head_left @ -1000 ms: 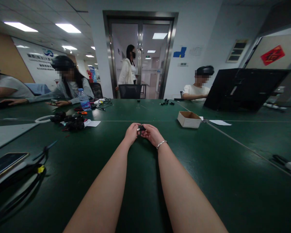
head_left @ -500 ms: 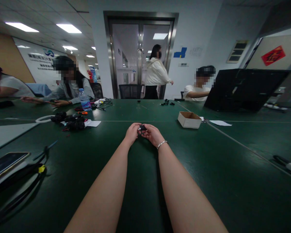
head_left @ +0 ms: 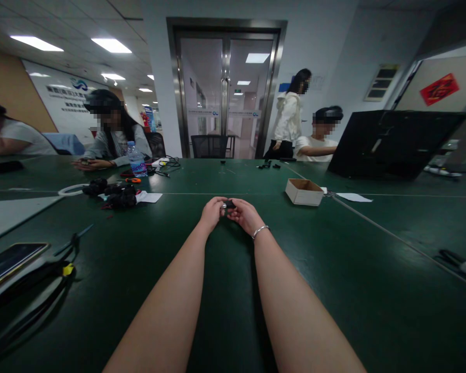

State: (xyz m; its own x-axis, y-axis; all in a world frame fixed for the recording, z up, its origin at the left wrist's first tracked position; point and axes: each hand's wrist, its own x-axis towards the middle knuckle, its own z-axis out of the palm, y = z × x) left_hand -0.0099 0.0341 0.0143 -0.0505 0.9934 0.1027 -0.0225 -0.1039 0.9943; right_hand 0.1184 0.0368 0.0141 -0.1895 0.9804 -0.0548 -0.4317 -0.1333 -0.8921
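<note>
Both arms stretch forward over the dark green table (head_left: 233, 269). Between my fingertips is a small black object with a shiny silver end (head_left: 228, 204); its exact kind is too small to make out. My left hand (head_left: 213, 213) is closed on the silver end. The black end is pinched by my right hand (head_left: 247, 215), which has a silver bracelet (head_left: 260, 231) at the wrist. Fingers cover part of the object.
An open cardboard box (head_left: 303, 192) stands right of my hands. To the left lie black bundled parts (head_left: 118, 194), a water bottle (head_left: 136, 160), a phone (head_left: 13, 264) and black cables (head_left: 34, 305). A large black monitor (head_left: 392, 145) stands at right. Several people are beyond the table.
My hands keep the same hold on the small object. A person in a white jacket has walked right, past the glass door. The seated person at left has drawn their hands together.
</note>
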